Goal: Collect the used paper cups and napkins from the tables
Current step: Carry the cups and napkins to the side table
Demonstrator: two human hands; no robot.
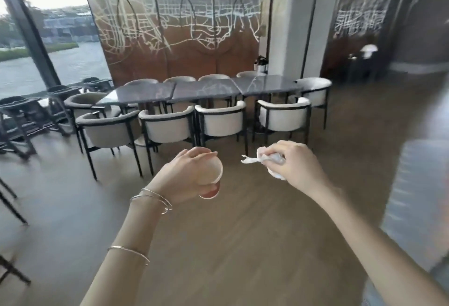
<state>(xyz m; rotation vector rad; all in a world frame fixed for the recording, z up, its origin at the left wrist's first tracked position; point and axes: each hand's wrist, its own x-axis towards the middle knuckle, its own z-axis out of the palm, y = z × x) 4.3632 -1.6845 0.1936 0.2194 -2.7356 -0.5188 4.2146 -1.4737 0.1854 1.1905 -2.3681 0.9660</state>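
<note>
Right now my left hand [187,177] grips a paper cup [213,172] round its side, rim tipped to the right, above the wooden floor [243,232]. Near it on the right, my right hand [296,164] clenches a crumpled white napkin [266,158]. Farther off, dark marble tables [206,89] stand among cream chairs [220,121].

1. Left arm is stretched forward, the left hand [187,174] curled round a paper cup [215,172].
2. Right arm is stretched forward alongside, the right hand [296,162] clenching a crumpled napkin [269,156].
</note>
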